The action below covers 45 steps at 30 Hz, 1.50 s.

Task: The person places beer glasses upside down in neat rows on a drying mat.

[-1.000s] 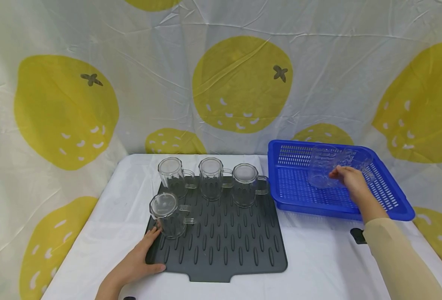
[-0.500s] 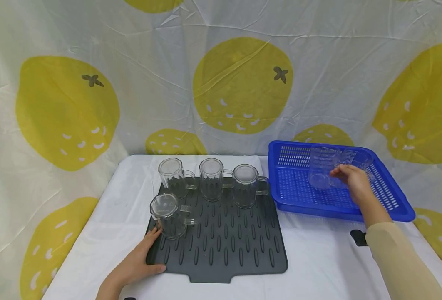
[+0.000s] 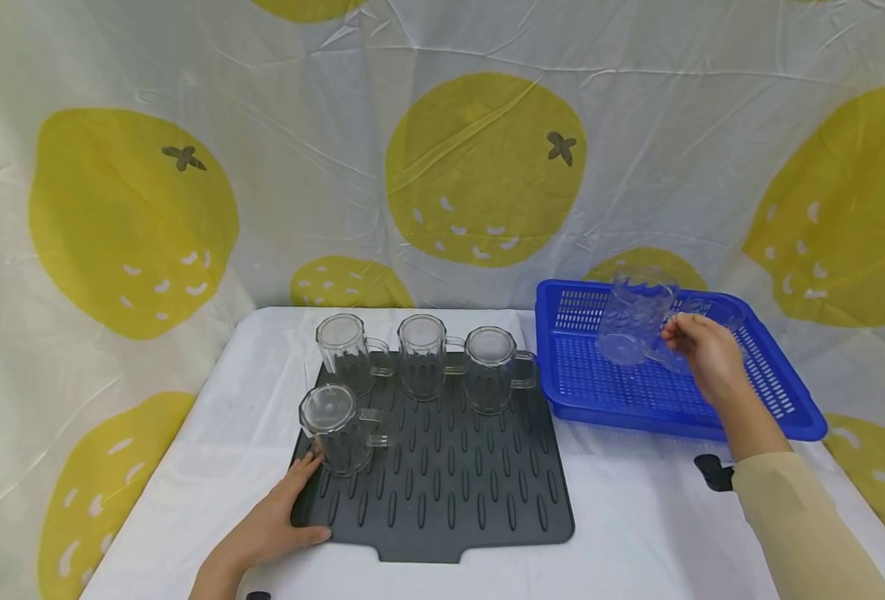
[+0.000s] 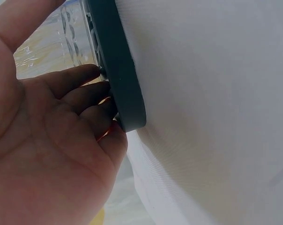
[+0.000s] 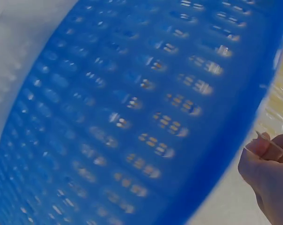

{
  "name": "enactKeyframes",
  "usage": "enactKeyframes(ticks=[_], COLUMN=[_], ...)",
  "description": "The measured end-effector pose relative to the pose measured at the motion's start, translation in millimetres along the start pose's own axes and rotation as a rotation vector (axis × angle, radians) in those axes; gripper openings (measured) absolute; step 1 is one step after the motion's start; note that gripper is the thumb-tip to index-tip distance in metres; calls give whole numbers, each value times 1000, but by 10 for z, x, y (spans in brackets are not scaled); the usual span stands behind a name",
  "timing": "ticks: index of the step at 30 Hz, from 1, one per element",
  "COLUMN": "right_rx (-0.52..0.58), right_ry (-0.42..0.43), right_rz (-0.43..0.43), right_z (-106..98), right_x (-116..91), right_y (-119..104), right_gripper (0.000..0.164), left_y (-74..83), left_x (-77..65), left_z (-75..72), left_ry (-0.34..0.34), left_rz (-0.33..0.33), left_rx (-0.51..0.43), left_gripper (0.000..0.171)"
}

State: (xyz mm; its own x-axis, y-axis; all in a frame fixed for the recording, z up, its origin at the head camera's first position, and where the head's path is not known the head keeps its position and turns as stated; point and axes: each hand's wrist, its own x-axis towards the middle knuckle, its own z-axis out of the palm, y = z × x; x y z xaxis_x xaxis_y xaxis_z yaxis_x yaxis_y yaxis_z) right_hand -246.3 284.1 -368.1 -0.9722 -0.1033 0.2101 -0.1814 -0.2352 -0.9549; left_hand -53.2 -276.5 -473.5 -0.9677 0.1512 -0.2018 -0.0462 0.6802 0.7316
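Right hand [image 3: 707, 357] is pinching a glass mug [image 3: 632, 321] over the plastic basket [image 3: 576, 379]. Spread left hand [image 3: 276, 515] is touching the drying mat [image 3: 450, 532].

A creased pale backdrop [image 3: 322, 150] with yellow fruit prints [image 3: 487, 171]; white-covered table [image 3: 622, 508].

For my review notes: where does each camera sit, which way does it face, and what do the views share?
Head: worn on the head, facing forward and down at the dark mat, glass mugs and blue basket; left hand, right hand and right sleeve show.
Left wrist: on that wrist, looking along the left palm to the mat's edge and white tablecloth.
Right wrist: on that wrist, close on the basket's slotted plastic; the right hand shows at the right edge.
Shared: head and left wrist, the mat; head and right wrist, the basket.
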Motion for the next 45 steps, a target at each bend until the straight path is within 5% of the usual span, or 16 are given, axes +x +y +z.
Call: enactKeyframes(ticks=[21, 45], right_rx=[-69, -155], right_ry=[-124, -291], right_rz=[-105, -117], right_z=[704, 1250], right_x=[-144, -316], right_y=[-396, -283], right_gripper=[27, 27], left_y=[-20, -14], left_x=[20, 6], left_z=[5, -6], left_ry=[-1, -4], left_rz=[5, 28], left_rx=[-2, 0], left_gripper=[106, 105])
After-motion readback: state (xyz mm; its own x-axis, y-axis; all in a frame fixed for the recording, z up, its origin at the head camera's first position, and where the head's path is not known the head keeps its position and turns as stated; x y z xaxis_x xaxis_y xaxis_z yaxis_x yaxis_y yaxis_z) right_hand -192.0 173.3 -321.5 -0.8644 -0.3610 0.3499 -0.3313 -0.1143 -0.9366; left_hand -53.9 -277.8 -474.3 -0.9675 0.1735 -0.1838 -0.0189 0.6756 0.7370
